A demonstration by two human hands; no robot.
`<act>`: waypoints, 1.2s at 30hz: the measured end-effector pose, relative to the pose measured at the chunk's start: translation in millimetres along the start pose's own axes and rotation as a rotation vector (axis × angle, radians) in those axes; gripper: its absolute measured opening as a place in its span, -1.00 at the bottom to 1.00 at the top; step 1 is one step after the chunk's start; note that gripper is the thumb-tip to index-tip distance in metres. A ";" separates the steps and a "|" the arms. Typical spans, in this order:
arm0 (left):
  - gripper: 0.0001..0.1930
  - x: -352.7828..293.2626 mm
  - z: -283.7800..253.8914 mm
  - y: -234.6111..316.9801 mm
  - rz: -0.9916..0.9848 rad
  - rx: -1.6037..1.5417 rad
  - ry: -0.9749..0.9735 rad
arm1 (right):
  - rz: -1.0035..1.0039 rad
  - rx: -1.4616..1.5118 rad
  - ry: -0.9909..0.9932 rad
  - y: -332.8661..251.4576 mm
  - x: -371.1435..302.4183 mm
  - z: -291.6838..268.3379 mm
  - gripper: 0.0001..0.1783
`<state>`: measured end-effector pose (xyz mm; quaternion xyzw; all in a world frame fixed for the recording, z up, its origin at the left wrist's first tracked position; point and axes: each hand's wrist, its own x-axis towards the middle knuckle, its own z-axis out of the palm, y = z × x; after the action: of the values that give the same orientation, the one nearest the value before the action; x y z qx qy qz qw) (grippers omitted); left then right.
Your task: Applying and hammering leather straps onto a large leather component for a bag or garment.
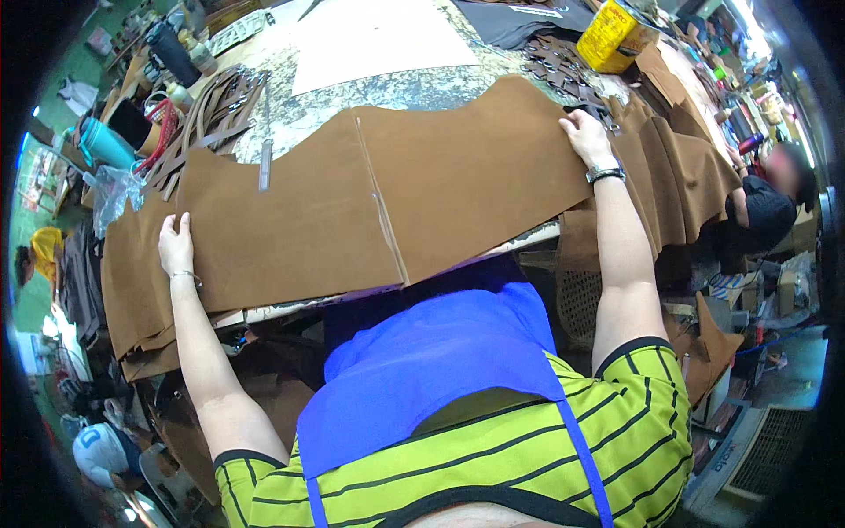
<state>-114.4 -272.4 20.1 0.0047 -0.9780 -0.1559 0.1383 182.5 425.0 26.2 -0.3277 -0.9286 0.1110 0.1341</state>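
Note:
A wide brown leather panel (290, 220) with a curved top edge and a seam down its middle lies across the table's front. My left hand (176, 251) rests at the panel's left side, its thumb and fingers apart, with a bracelet on the wrist. At the upper right edge of the panel, my right hand (588, 141) has its fingers bent around the leather; a watch (606, 174) is on that wrist. Further brown leather (136, 273) lies under the left end. A small clear strip (265, 167) rests on the panel near its top left.
Beyond the panel, a white sheet (378, 44) covers part of the worn table (282, 114). Leather straps (207, 114) and a teal cup (106, 143) stand at left. A yellow can (609, 37) and more brown leather (673, 172) are at right, near another person (766, 211).

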 end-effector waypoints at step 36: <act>-0.73 56.6 34.9 106.7 0.486 0.158 0.181 | -0.115 -0.208 -0.067 -97.1 -47.9 36.4 -0.25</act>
<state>-174.7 -163.2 36.1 -0.2056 -0.9433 -0.0401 0.2576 150.4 316.3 12.1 -0.2823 -0.9563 0.0170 0.0743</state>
